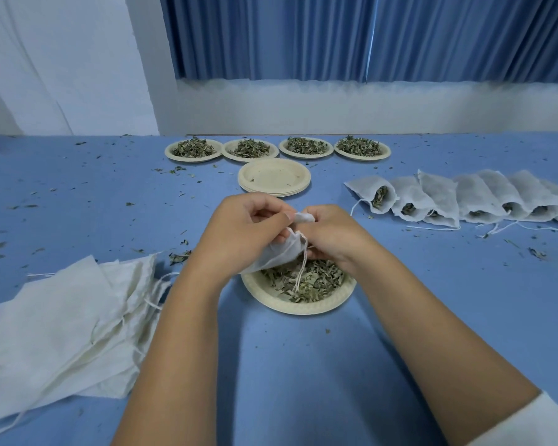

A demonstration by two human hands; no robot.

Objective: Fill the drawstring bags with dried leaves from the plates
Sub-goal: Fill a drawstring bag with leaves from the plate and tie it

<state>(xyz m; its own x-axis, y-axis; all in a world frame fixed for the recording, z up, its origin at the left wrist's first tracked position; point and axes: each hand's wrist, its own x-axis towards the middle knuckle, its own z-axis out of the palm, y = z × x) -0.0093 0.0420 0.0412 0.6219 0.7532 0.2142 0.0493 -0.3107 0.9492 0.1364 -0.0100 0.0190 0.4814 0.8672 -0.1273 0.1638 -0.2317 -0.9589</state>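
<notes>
Bag [282, 252], white, held just above a plate [271, 299] of leaves [313, 280]; left hand [242, 230] fingers curled round its side, right hand [332, 233] fingers pinching its mouth; its drawstring [300, 272] dangles onto the leaves; four full plates [194, 150] and stacked empty plates [274, 177] beyond; filled bags [464, 201] right, empty bags [62, 317] left; blue worktop [303, 365] strewn with crumbs; blue curtain [335, 33] behind.

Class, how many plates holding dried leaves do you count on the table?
5. Four plates line the back row; the fifth plate sits nearest the person. The stacked plates are nearly bare.
</notes>
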